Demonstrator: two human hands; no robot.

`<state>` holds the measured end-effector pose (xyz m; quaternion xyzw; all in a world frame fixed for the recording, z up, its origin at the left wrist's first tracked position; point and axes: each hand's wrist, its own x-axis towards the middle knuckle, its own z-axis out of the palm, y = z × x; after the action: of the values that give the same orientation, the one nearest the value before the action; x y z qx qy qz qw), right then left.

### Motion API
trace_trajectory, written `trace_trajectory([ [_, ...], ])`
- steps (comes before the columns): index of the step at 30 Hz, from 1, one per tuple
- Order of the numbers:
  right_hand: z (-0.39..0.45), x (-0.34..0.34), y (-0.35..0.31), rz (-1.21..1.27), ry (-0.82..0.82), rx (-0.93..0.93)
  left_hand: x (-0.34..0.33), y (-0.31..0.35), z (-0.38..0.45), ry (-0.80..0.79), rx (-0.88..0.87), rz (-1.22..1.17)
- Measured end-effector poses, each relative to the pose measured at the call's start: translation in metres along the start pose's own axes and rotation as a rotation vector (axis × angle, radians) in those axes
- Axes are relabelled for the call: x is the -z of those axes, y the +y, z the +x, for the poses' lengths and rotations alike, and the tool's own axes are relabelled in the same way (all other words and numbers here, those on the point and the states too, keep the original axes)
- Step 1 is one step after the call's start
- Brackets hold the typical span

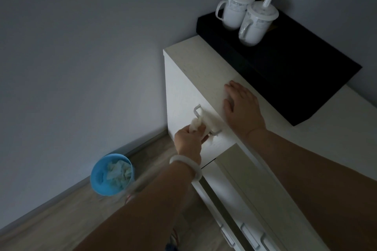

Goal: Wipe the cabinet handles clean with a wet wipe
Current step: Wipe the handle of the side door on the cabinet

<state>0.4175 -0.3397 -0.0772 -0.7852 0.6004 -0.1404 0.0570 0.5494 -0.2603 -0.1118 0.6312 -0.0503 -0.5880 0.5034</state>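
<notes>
White, crumpled wet wipe (195,124) is pinched in the left hand (189,140) against the pale bar handle (206,121) on the white cabinet's (183,87) front. The right hand (241,106) rests spread flat on the cabinet top. Rubbing hard could tug the door open, or leave the bar's hidden underside unwiped.

One head-worn wide-angle view looks steeply down and forward over both forearms — close to the white cabinet (183,87) at right of the frame, its top edge bowed by the lens — with the wall filling the upper left and the floor (61,216) at lower left.
</notes>
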Motion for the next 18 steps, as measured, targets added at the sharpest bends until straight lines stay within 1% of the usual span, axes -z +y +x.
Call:
trace_trajectory([
  [3, 0.000, 0.000, 0.000, -0.006, -0.008, -0.009, 0.007, 0.019, 0.020, 0.091, -0.076, 0.180],
  [4, 0.000, 0.000, -0.001, -0.010, -0.010, -0.013, 0.007, 0.028, 0.022, 0.083, -0.097, 0.245],
  [7, 0.000, -0.001, -0.001, -0.022, -0.017, -0.019, 0.004, 0.048, 0.028, -0.029, -0.164, 0.369],
  [9, 0.001, -0.001, -0.001, -0.022, -0.019, -0.018, 0.002, 0.054, 0.030, -0.045, -0.184, 0.411],
  [11, 0.001, -0.002, 0.000, -0.016, -0.016, -0.021, 0.000, 0.052, 0.032, -0.115, -0.206, 0.407],
  [13, 0.001, -0.002, 0.000, -0.013, -0.009, -0.028, -0.002, 0.045, 0.030, -0.158, -0.194, 0.349],
  [15, 0.001, -0.002, 0.000, -0.025, 0.001, -0.021, -0.003, 0.036, 0.022, -0.135, -0.170, 0.259],
  [18, 0.000, -0.003, 0.001, -0.013, 0.007, -0.006, -0.004, 0.017, 0.016, -0.031, -0.135, 0.185],
])
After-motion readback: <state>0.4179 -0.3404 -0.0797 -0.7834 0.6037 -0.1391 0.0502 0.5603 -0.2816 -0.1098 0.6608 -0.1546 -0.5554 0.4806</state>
